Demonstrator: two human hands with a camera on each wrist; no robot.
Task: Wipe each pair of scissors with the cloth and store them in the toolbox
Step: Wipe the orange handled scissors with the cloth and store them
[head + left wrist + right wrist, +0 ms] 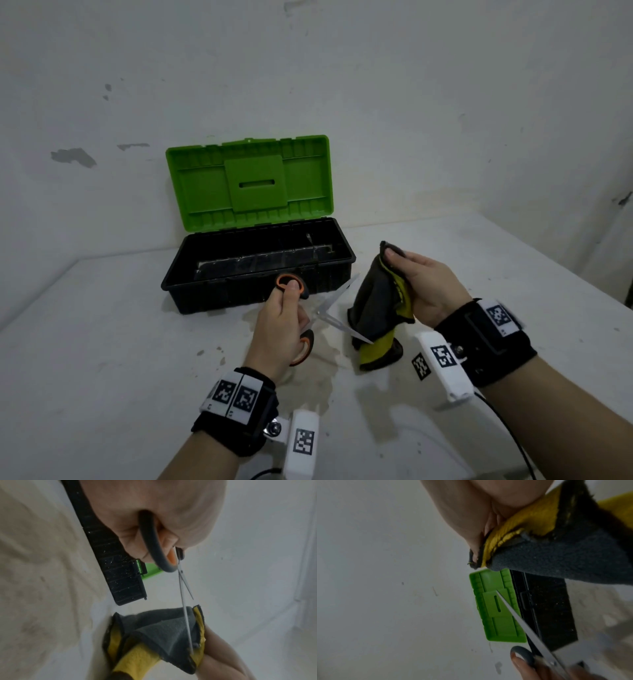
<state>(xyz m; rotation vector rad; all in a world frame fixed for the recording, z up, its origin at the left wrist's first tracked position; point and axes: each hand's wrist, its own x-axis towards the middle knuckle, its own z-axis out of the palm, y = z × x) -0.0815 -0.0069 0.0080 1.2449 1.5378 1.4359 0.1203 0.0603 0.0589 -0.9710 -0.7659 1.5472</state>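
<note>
My left hand (284, 320) grips a pair of scissors (334, 305) with grey and orange handles, thumb through the upper loop. The blades are spread wide; the lower blade tip touches the cloth. My right hand (421, 281) holds a grey and yellow cloth (376, 305) up by its top, and its lower end rests on the table. In the left wrist view the scissors (184, 595) point down onto the cloth (161, 631). In the right wrist view one blade of the scissors (525, 623) crosses in front of the toolbox (547, 608), below the cloth (556, 555). The toolbox (260, 270) stands open behind the hands.
The toolbox has a black base and a green lid (250, 181) standing upright against the white wall. Something long and dark lies in its base. The white table (102, 342) has a stained patch under the hands. Its right edge runs past my right forearm.
</note>
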